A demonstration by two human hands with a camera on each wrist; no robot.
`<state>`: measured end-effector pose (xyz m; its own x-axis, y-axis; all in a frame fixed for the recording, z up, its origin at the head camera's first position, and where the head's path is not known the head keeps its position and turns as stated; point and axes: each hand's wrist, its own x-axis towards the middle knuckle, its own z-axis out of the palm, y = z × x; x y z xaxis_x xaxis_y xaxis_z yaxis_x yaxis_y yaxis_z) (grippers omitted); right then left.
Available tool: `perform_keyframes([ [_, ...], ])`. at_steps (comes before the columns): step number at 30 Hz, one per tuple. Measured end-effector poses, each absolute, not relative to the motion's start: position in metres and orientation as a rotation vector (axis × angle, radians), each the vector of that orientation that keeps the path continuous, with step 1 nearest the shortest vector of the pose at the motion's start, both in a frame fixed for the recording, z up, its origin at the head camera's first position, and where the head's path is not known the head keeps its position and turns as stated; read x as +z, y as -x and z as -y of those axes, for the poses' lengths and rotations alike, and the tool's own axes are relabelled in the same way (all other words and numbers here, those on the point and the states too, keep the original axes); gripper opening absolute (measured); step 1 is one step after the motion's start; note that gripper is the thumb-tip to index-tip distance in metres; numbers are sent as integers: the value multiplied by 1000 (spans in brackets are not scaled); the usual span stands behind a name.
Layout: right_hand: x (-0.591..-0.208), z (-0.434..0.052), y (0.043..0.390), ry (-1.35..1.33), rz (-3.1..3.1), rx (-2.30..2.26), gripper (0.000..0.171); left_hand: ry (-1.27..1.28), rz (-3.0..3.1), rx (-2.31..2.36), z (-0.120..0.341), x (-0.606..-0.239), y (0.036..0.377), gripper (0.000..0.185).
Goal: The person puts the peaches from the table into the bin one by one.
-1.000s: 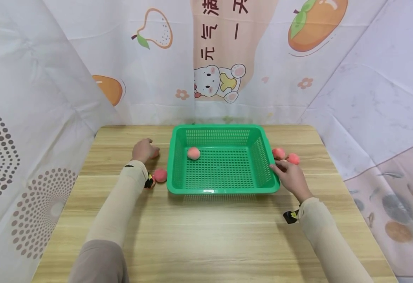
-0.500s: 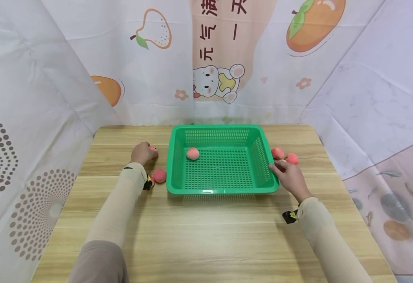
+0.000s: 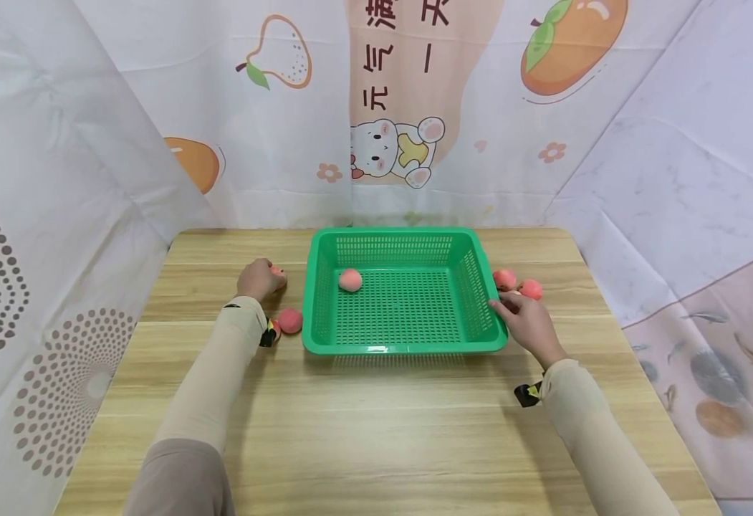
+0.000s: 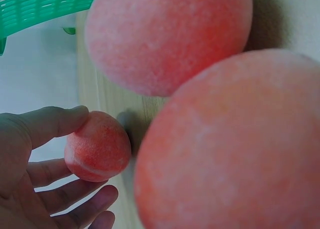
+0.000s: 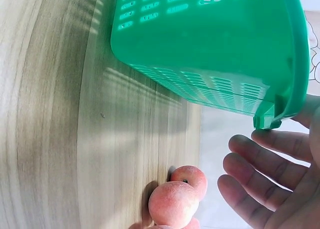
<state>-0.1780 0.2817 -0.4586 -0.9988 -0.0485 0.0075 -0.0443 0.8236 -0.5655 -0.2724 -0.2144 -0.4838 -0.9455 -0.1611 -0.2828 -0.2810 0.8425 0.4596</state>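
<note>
Pink peach (image 4: 97,146) in left hand (image 3: 259,279).

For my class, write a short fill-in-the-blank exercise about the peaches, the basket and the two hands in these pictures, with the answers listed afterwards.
1. The number of peaches lying inside the green basket is ____.
2. The left hand holds a ____ on the table.
3. The right hand touches the basket's ____ rim.
4. Just beyond the right hand, beside the basket, lie ____ peaches.

Missing words: one; peach; right; two
</note>
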Motion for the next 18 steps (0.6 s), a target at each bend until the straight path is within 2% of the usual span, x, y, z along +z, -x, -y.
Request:
perform_keyframes([
  [18, -459, -282, 178, 87, -3008, -926, 49, 378, -2780, 855, 218, -486, 273, 57],
])
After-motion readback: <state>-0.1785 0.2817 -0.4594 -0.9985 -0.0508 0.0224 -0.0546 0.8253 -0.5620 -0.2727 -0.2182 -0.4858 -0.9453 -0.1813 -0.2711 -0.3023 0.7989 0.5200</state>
